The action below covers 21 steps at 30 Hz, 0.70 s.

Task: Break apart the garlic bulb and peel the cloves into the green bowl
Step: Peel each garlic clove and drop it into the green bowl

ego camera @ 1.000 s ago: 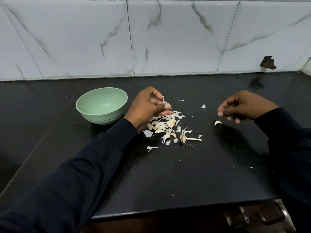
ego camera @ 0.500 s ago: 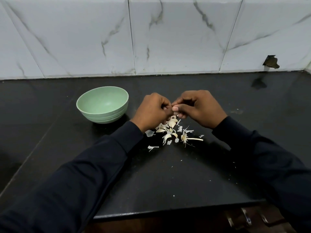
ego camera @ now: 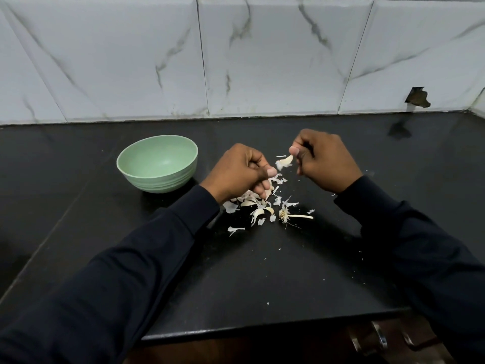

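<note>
Black stone makes up the bench (ego camera: 262, 285), and on it the green bowl (ego camera: 160, 183) stands to the left of the work, upright, with no clove showing in the part of its inside that can be seen.

Half a second ago both hands were bunched together over the litter. Now they have drawn apart. The left hand (ego camera: 241, 172) sits low over the heap with its fingers curled and thumb pressed to the forefinger — whether a clove is shut inside I cannot tell. The right hand (ego camera: 325, 158) has lifted up and back, its thumb and forefinger pinching a pale sliver (ego camera: 284, 161) with a ragged papery end.

Below them lies the pile of skins and cloves (ego camera: 259, 203), and just to its right the root stalk (ego camera: 287, 216) of the broken bulb.

My reading — a strip of skin has just been torn away, so one clove is nearer bare, though nothing has yet reached the bowl.
</note>
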Motion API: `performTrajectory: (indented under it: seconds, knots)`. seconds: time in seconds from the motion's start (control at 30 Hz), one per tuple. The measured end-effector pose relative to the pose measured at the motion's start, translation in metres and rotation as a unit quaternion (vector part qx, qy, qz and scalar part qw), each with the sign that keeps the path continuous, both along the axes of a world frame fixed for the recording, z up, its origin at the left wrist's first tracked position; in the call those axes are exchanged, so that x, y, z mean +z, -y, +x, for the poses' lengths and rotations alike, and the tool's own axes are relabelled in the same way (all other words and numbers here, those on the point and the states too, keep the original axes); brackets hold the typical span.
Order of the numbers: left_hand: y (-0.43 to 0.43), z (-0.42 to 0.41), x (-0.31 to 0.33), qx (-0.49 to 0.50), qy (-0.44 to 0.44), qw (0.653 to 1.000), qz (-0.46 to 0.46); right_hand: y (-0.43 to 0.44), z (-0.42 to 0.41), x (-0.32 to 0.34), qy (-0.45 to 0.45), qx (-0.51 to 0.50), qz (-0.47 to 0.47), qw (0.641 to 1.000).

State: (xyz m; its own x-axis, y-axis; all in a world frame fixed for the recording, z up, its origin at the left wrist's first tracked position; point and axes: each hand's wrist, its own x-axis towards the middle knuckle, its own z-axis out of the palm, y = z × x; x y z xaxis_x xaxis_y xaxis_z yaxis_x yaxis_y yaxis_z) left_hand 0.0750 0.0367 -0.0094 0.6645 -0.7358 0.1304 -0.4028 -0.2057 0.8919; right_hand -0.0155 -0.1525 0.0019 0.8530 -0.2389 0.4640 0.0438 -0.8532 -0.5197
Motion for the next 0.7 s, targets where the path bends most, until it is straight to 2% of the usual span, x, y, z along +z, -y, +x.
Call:
performTrajectory:
  seconds: [0.1,0.3,0.57,0.7]
  knots:
    - [-0.006,0.006,0.000,0.029,0.060,0.998,0.018,0.035,-0.016,0.009,-0.080,-0.020,0.036,0.996]
    - [-0.012,0.021,-0.003,0.112,0.175,0.976,0.071,0.097,-0.036,0.004,-0.205,-0.090,0.028,0.974]
    - [-0.012,0.024,-0.008,0.089,0.212,0.969,0.091,0.099,-0.032,-0.006,-0.264,-0.067,0.091,0.958]
    - [-0.013,0.026,-0.008,0.078,0.220,0.967,0.103,0.100,-0.033,-0.003,-0.261,-0.109,0.054,0.958]
